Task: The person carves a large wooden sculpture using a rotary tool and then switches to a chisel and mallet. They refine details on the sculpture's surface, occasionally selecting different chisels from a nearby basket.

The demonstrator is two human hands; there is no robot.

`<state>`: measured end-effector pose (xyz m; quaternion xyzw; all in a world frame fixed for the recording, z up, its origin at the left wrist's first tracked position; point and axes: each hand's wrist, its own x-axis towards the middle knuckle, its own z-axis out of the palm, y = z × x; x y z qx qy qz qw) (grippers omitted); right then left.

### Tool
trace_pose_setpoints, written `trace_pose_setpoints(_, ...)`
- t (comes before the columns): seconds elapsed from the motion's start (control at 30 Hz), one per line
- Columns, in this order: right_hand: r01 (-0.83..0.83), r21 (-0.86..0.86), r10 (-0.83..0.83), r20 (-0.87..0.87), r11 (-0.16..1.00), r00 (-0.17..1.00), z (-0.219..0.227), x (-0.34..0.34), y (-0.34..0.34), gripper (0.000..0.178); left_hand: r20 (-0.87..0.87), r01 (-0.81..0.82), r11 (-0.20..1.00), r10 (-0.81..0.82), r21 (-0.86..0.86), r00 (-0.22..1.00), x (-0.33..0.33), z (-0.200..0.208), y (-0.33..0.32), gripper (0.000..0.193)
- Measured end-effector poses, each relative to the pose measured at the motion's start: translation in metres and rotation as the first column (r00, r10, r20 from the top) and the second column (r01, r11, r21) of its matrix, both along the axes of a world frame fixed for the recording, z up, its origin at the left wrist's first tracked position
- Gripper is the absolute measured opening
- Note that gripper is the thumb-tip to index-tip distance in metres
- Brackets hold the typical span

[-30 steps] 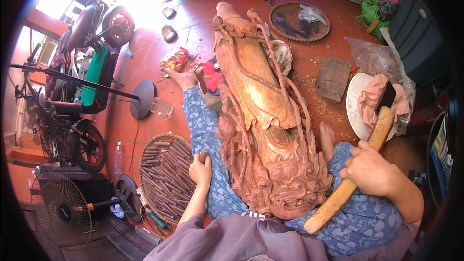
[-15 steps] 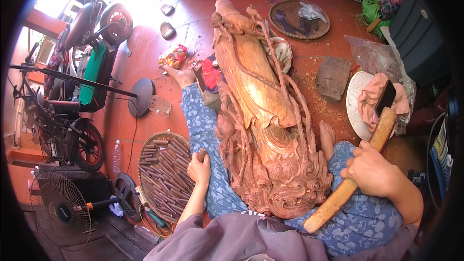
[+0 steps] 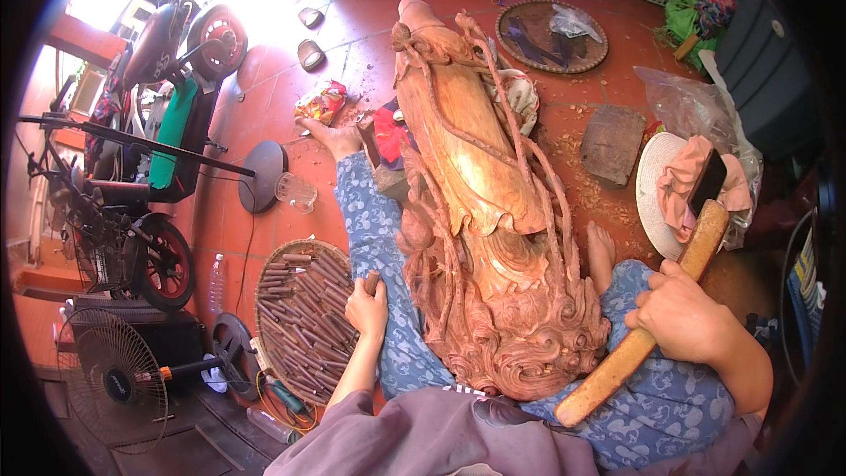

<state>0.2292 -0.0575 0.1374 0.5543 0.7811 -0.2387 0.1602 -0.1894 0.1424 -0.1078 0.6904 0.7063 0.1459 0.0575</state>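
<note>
A large carved wooden statue [image 3: 471,159] lies lengthwise between my legs, its swirling carved base closest to me. My right hand [image 3: 683,317] is closed around a long, thick wooden bar [image 3: 608,377], which slants over my right thigh. At my left knee, my left hand [image 3: 367,308] is closed on a short brown rod [image 3: 372,281]; only its end shows above the fist. Beside that hand, a round woven basket [image 3: 258,326] holds many similar brown rods [image 3: 304,322]. Neither hand touches the statue.
A wood block [image 3: 612,145] and shavings lie right of the statue. Farther right are a white hat [image 3: 650,194] with pink cloth and a dark phone [image 3: 708,181]. Leftward stand a glass mug [image 3: 296,193], a fan [image 3: 119,383] and a motorbike [image 3: 163,256]. A woven tray [image 3: 529,53] lies beyond.
The whole view has shifted very slightly. Both hands keep their holds, and the statue stays in place.
</note>
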Motion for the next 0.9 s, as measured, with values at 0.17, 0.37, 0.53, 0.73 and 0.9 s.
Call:
trace_pose_setpoints(0.17, 0.0, -0.005, 0.001, 0.009, 1.0, 1.0, 0.001, 0.0, 0.0, 0.015, 0.009, -0.004, 1.0, 0.004, -0.006, 1.0, 0.001, 0.001, -0.001, 0.03)
trace_pose_setpoints(0.37, -0.006, -0.01, 0.007, 0.024, 1.0, 1.0, 0.001, 0.001, 0.001, 0.016, -0.004, -0.004, 1.0, 0.004, -0.006, 1.0, 0.003, 0.002, 0.0, 0.03)
trace_pose_setpoints(0.53, -0.001, -0.012, 0.002, 0.018, 1.0, 1.0, 0.002, 0.0, 0.001, 0.016, 0.012, -0.002, 1.0, 0.002, 0.005, 1.0, 0.002, 0.005, -0.001, 0.032)
trace_pose_setpoints(0.73, 0.014, 0.005, -0.014, 0.005, 1.0, 1.0, 0.001, 0.001, -0.003, 0.017, 0.084, 0.007, 0.996, 0.0, -0.084, 0.996, -0.002, 0.012, 0.003, 0.035)
trace_pose_setpoints(0.9, 0.051, -0.028, -0.049, 0.071, 0.998, 0.996, 0.017, 0.006, -0.012, 0.016, 0.533, 0.121, 0.875, 0.172, -0.469, 0.828, -0.001, 0.028, 0.03, 0.051)
